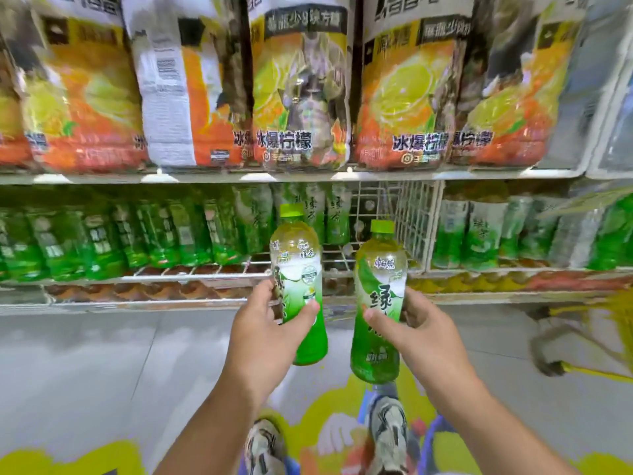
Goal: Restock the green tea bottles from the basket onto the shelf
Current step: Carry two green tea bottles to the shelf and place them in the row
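Hands come first: the left hand is wrapped around the lower body of one green tea bottle, thumb across the label, and the right hand grips a second green tea bottle the same way. Both bottles stand nearly upright, caps up, held apart from each other in front of the wire shelf. The carrying step looks done and placing is in hand.

Straight beyond the bottles, the shelf shows a bare stretch of wire near its front edge, bounded on the right by a white wire divider. To the left, rows of shelved green tea bottles fill the shelf; a few more stand at the back of the gap. Above hang large lemon tea packs.

Next, I judge, each bottle should go forward into the gap, bases set flat on the wire, labels facing out, clear of the divider. No basket can be made out with certainty.
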Demonstrator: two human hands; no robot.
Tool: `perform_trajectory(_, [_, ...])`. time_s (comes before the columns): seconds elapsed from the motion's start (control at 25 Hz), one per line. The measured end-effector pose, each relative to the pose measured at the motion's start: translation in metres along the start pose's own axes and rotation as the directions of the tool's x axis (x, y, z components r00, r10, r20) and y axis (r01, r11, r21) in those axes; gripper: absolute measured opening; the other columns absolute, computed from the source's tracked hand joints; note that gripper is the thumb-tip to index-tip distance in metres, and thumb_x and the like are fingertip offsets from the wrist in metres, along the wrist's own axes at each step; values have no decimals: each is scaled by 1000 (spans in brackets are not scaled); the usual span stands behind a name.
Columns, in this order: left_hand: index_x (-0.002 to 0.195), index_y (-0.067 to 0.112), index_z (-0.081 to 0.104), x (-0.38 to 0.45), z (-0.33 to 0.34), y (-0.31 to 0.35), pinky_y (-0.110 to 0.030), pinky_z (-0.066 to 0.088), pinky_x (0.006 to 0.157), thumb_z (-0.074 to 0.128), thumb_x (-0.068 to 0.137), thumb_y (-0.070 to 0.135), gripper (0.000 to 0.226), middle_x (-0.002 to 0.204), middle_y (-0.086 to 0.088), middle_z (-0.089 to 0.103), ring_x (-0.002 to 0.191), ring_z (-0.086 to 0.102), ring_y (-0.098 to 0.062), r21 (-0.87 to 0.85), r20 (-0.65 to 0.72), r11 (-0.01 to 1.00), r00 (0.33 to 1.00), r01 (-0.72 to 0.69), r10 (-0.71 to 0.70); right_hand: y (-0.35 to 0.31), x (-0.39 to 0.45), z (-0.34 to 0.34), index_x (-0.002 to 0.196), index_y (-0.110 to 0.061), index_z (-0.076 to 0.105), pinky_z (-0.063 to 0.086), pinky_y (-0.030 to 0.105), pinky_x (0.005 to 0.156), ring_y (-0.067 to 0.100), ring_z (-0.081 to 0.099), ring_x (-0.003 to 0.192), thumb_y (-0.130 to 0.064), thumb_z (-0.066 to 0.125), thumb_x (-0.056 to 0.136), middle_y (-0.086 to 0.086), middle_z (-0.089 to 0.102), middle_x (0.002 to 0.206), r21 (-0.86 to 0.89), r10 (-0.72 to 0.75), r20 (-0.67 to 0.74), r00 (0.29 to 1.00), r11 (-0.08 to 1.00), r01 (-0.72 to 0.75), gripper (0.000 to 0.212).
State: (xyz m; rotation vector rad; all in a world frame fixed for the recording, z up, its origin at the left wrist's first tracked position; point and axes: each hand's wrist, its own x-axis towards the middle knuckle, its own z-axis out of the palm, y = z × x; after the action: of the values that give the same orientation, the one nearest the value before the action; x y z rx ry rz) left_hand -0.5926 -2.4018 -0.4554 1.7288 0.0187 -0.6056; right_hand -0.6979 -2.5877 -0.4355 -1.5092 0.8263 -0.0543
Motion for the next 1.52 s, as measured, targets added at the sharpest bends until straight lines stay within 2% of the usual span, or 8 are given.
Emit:
perform_trajectory(0.16, [110, 44, 63, 48, 12, -17, -15, 55, 73, 81, 69, 45, 45, 105, 18, 76, 96, 73, -4, 39, -4, 998, 998, -55, 55, 17, 49, -1, 108, -24, 74, 53, 26, 77, 6, 74, 94, -17, 82, 82, -10, 79, 98, -10, -17, -16, 1000, 1000, 17, 28])
perform_trajectory(0.4, [110, 30, 67, 102, 33, -28, -22, 58, 70, 83, 81, 24, 34, 96, 16, 77, 86, 74, -4, 130, -27, 983, 990, -132, 137, 30, 127, -7, 85, -30, 68, 46, 1, 57, -12, 68, 69, -19, 86, 80, -26, 74, 75, -55, -96, -64, 993, 994, 93, 21])
perform_trajectory(0.64, [101, 26, 65, 130, 53, -17, -14, 46, 61, 83, 78, 44, 34, 85, 13, 73, 80, 67, 0, 213, -113, 973, 987, -89, 115, 23, 193, -11, 108, -29, 70, 48, 7, 69, -5, 70, 89, -49, 86, 76, -25, 75, 93, -114, -85, -10, 996, 990, 83, 41])
perform_trajectory(0.76, [120, 25, 62, 144, 55, -13, -22, 46, 66, 81, 77, 50, 53, 102, 11, 72, 92, 67, -11, 262, -109, 962, 988, -75, 107, 24, 222, -11, 103, -32, 72, 56, 16, 69, -1, 72, 83, -47, 87, 75, -19, 77, 92, -117, -119, -39, 992, 987, 114, 35])
perform_trajectory(0.96, [127, 22, 62, 158, 59, -12, -20, 50, 55, 82, 79, 42, 56, 96, 8, 75, 75, 69, -13, 279, -145, 958, 983, -70, 114, 40, 271, -1, 106, -20, 71, 59, 29, 72, 16, 74, 88, -35, 87, 78, -1, 77, 100, -199, -105, -83, 991, 976, 87, 36])
perform_trajectory(1.16, [135, 23, 56, 169, 56, -13, -24, 46, 77, 81, 76, 50, 69, 120, 1, 68, 104, 66, -22, 304, -176, 951, 978, -57, 115, 60, 307, 9, 130, -16, 64, 40, 7, 63, -5, 54, 72, -36, 86, 80, -23, 59, 84, -257, -106, -132, 986, 964, 69, 58])
perform_trajectory(1.32, [142, 23, 52, 177, 56, -16, -29, 46, 87, 83, 75, 47, 78, 129, 1, 63, 116, 61, -26, 237, -209, 969, 971, -64, 116, 69, 328, 15, 132, -18, 62, 45, 25, 86, 16, 63, 101, -32, 85, 82, -3, 70, 114, -177, -25, -129, 991, 984, 2, 57])
perform_trajectory(1.52, [138, 23, 55, 181, 60, -20, -36, 53, 92, 84, 74, 46, 74, 123, 3, 66, 112, 63, -25, 229, -199, 970, 971, -85, 132, 75, 340, 16, 139, -20, 56, 38, 25, 93, 16, 55, 104, -34, 81, 85, 0, 65, 131, -179, 1, -140, 990, 984, -27, 62])
